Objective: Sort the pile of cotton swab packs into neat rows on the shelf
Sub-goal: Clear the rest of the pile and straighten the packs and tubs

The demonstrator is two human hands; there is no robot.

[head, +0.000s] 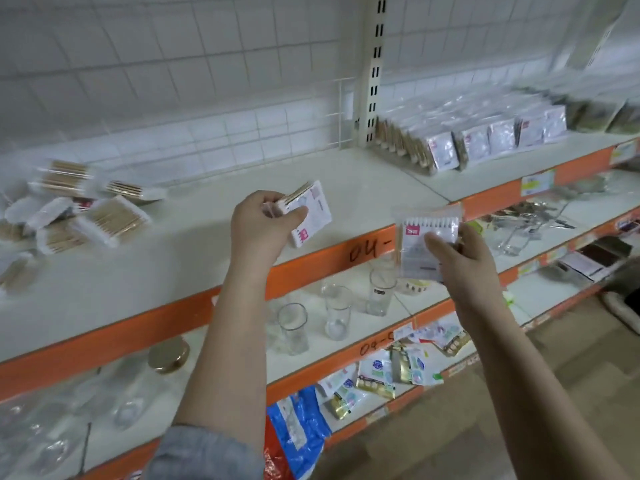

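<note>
A loose pile of cotton swab packs (pixel 76 209) lies at the far left of the white top shelf (pixel 214 244). Standing rows of the same packs (pixel 464 140) fill the shelf section to the right. My left hand (pixel 263 226) grips one pack (pixel 308 216) above the middle of the shelf, label side toward me. My right hand (pixel 460 258) pinches another pack (pixel 426 237) in front of the shelf's orange edge, held upright.
An upright slotted post (pixel 375 71) divides the two shelf sections. Clear drinking glasses (pixel 336 313) stand on the shelf below. Lower still lie small sachets (pixel 381 372) and a blue bag (pixel 301 434). Metal items (pixel 530 220) sit at the right.
</note>
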